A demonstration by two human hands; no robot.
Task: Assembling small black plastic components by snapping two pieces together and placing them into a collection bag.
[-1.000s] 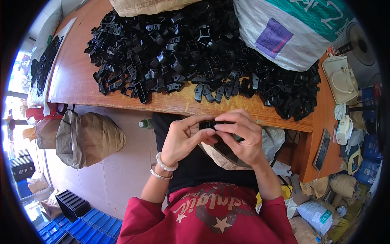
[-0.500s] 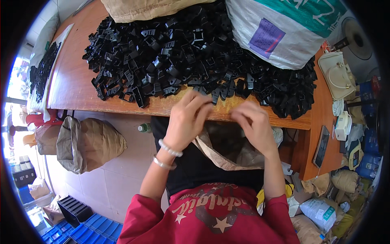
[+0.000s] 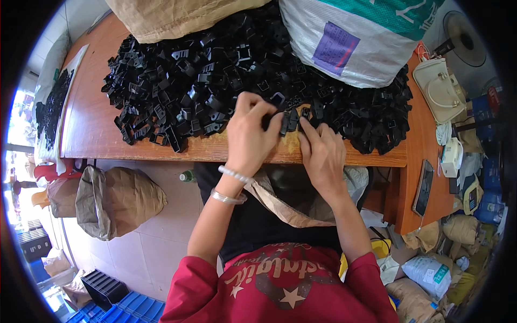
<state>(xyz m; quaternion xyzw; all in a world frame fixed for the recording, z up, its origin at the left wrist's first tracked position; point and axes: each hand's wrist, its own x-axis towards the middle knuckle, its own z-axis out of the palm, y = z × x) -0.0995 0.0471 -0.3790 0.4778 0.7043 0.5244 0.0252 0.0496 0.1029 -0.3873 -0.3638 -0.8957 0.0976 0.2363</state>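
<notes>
A wide heap of small black plastic parts (image 3: 194, 86) covers the wooden table (image 3: 89, 116). At the heap's near edge, my left hand (image 3: 249, 134) is closed, with a black plastic part (image 3: 284, 125) at its thumb and fingertips. My right hand (image 3: 325, 159) is beside it, thumb and forefinger on another black plastic part (image 3: 305, 113) at the table surface. Its other fingers are bent. Under the table edge, in front of my lap, an open brown paper sack (image 3: 285, 211) gapes; its inside is dark and its contents cannot be made out.
A brown paper sack (image 3: 172, 19) and a white and green woven sack (image 3: 366, 59) rest on the heap's far side. On the right are a cream handbag (image 3: 439, 91), a phone (image 3: 424, 185) and a fan (image 3: 464, 40). Another paper sack (image 3: 129, 199) stands on the floor, blue crates (image 3: 134, 308) nearby.
Both hands have moved forward from above the sack's mouth to the near edge of the heap. They now touch black parts there. The whole view has shifted slightly.
</notes>
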